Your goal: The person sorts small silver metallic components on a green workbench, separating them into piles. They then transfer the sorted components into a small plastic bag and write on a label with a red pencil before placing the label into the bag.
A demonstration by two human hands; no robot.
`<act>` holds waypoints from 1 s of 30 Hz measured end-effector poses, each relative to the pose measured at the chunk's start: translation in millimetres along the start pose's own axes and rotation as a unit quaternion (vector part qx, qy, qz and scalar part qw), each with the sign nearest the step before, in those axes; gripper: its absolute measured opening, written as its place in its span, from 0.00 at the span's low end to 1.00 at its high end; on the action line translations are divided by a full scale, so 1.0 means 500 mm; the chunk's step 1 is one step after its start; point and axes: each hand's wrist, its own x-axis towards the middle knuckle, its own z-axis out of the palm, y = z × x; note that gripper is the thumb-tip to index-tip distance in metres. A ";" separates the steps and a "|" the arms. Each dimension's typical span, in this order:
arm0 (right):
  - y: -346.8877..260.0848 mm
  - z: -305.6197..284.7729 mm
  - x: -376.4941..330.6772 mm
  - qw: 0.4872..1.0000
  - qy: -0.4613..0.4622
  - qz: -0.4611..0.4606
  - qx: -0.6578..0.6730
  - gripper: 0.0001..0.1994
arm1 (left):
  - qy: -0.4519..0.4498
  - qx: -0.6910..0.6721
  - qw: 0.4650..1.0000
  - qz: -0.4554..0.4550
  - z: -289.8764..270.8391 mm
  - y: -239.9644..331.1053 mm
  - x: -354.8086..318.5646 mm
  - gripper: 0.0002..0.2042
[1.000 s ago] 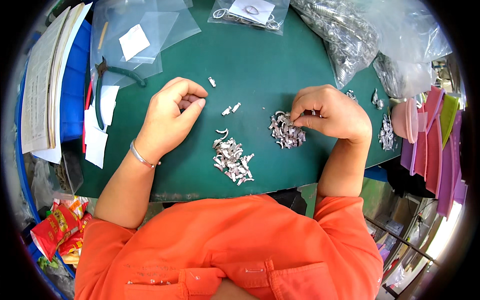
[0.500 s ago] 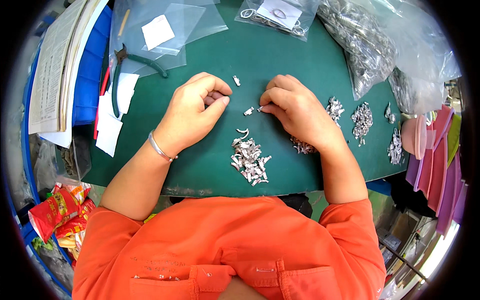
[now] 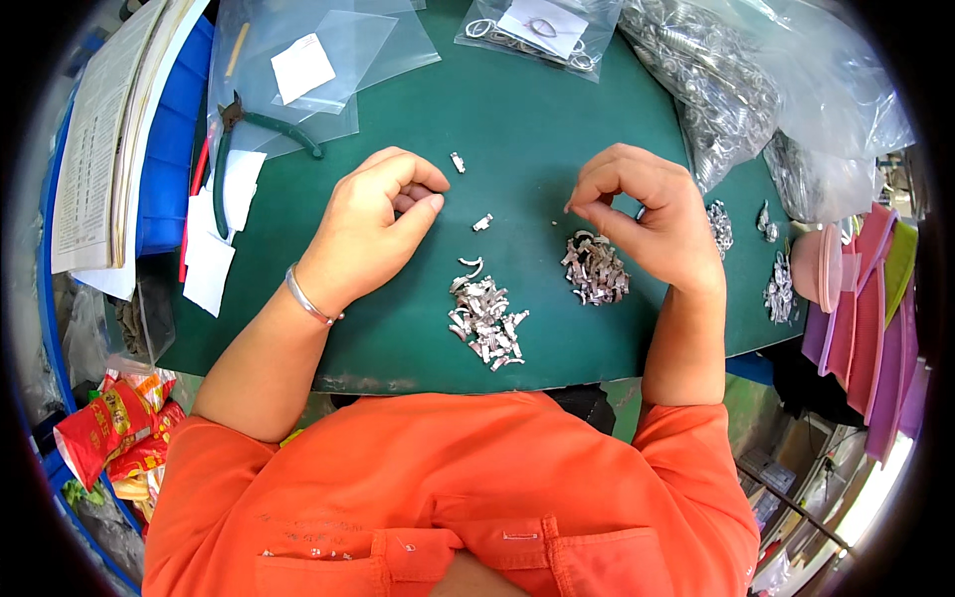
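Note:
My left hand (image 3: 376, 217) rests above the green tabletop (image 3: 497, 119) with its fingers curled and the thumb against them; whatever they hold is hidden. Close to its fingertips lies one small silver metal piece (image 3: 458, 162). Another silver piece (image 3: 482, 223) lies a little nearer to me. My right hand (image 3: 652, 214) is over the far right side of a pile of greyish metal pieces (image 3: 597, 271). Its thumb and index finger are pinched, and I cannot make out what is between them. A brighter pile of silver pieces (image 3: 485, 320) sits between my forearms.
Green-handled cutting pliers (image 3: 224, 164), paper slips and clear bags (image 3: 398, 45) lie at the left, beside a blue bin (image 3: 174, 149). Bags of metal parts (image 3: 711, 90) crowd the far right. Small piles of silver parts (image 3: 779, 289) lie near the right edge, by pink containers (image 3: 818, 267).
My right hand has moved right, uncovering the greyish pile; the silver piece at its fingertips no longer shows there. My left hand has stayed nearly still. The whole view has shifted slightly.

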 end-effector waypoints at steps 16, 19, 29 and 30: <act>-0.004 0.117 0.021 0.989 -0.033 -0.056 -0.135 0.04 | -0.002 -0.010 1.000 -0.001 -0.002 0.002 0.001 0.05; 0.005 0.114 0.017 0.992 -0.033 -0.047 -0.115 0.03 | -0.001 -0.011 1.000 0.000 -0.001 0.002 0.001 0.05; -0.014 0.122 0.021 0.983 -0.026 -0.020 -0.179 0.04 | -0.004 0.002 1.000 -0.004 -0.003 0.002 0.001 0.05; -0.011 0.118 0.019 0.991 -0.024 -0.006 -0.133 0.04 | -0.003 -0.004 1.000 -0.002 -0.002 0.001 0.000 0.05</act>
